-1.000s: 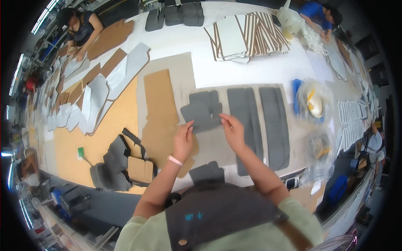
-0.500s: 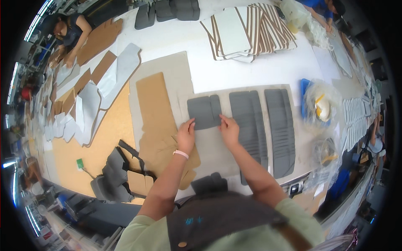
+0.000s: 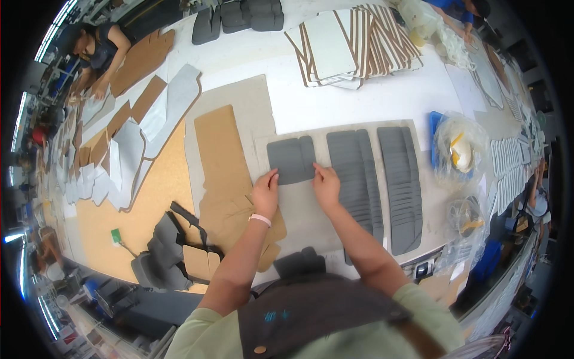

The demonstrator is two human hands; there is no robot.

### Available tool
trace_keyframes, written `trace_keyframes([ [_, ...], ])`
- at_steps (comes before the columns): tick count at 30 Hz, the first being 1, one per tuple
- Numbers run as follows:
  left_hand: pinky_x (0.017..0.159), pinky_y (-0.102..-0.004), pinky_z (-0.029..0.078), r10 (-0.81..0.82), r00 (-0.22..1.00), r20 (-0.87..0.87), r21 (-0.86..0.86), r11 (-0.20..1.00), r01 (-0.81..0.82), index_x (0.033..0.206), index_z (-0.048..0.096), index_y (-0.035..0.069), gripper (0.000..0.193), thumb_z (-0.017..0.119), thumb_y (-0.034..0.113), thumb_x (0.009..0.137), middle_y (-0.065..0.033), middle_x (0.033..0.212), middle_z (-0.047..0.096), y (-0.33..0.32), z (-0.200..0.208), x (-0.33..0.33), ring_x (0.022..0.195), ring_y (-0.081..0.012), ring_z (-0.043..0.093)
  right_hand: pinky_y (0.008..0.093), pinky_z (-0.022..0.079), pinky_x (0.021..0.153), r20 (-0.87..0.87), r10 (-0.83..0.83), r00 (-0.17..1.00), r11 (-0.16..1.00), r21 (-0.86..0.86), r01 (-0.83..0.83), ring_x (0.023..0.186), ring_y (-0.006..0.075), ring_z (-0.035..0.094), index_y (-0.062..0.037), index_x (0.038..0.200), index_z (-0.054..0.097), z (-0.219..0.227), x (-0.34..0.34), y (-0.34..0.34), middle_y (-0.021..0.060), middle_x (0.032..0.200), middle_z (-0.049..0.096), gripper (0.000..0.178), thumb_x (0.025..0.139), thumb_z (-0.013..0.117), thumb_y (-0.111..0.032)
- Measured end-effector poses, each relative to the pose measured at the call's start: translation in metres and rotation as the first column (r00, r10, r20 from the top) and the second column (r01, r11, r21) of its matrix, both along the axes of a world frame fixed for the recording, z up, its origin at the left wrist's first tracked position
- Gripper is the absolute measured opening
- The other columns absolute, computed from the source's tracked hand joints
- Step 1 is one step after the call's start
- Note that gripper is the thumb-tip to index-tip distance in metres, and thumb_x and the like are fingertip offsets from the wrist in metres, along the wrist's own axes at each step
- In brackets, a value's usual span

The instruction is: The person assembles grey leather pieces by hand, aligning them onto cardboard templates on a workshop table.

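Observation:
A small dark grey padded panel (image 3: 290,159), with a raised seam near its right side, lies flat on a beige board. My left hand (image 3: 265,190) pinches its lower left corner between thumb and fingers. At the lower right corner my right hand (image 3: 326,184) grips the edge the same way. Just right of that hand lies a long grey ribbed panel (image 3: 351,173), and a second long ribbed panel (image 3: 399,185) is beside it. A brown board template (image 3: 222,149) lies left of my left hand. Another grey piece (image 3: 300,263) sits at the table's near edge, partly behind my apron.
Crumpled dark grey pieces (image 3: 161,251) lie at the near left. White boards with brown edges (image 3: 335,48) are stacked at the back, beside several grey pads (image 3: 251,15). Plastic-wrapped items (image 3: 457,149) stand right. A person (image 3: 101,57) works at the far left, another (image 3: 463,18) far right.
Both my hands keep their grip on the small grey panel, which stays in place. The view shifts very slightly.

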State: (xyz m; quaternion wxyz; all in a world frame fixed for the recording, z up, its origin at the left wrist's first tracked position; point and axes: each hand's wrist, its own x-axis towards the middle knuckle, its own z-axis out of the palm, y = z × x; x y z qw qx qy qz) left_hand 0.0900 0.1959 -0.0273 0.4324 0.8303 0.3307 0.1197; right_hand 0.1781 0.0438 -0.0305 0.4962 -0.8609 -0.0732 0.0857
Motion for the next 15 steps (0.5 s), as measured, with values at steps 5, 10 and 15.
trace_keyframes([
  [5,0.076,-0.0362,0.050,0.047,0.999,-0.014,-0.071,0.996,-0.048,0.108,0.069,0.008,0.021,0.060,0.019,0.092,-0.0157,0.093,0.067,0.0001,0.0006,-0.0001,0.082,-0.0292,0.063,0.0306,0.049,0.063,-0.013,-0.011,1.000,1.000,0.000,0.011,0.061,0.0190,0.063,-0.0060,0.107,0.070,0.0008,-0.0015,0.0006,0.0092,0.083,0.059,0.023,0.089,0.055,-0.003],
  [10,0.075,-0.0361,0.049,0.031,0.999,-0.029,-0.054,0.998,-0.033,0.108,0.069,0.008,0.022,0.060,0.019,0.092,-0.0154,0.091,0.067,0.0005,0.0048,0.0013,0.081,-0.0291,0.063,0.0305,0.049,0.063,-0.008,-0.016,1.000,1.000,0.007,0.016,0.061,0.0189,0.062,-0.0059,0.107,0.070,0.0025,-0.0005,0.0010,0.0089,0.084,0.059,0.023,0.090,0.055,-0.004],
  [15,0.076,-0.0365,0.049,0.025,0.998,-0.052,-0.067,0.997,-0.029,0.108,0.069,0.008,0.022,0.060,0.020,0.092,-0.0157,0.091,0.066,-0.0005,0.0077,0.0040,0.081,-0.0294,0.063,0.0307,0.049,0.063,-0.054,-0.023,0.998,1.000,0.007,0.023,0.060,0.0190,0.061,-0.0046,0.109,0.069,0.0059,0.0003,0.0013,0.0094,0.085,0.058,0.024,0.091,0.054,-0.004],
])
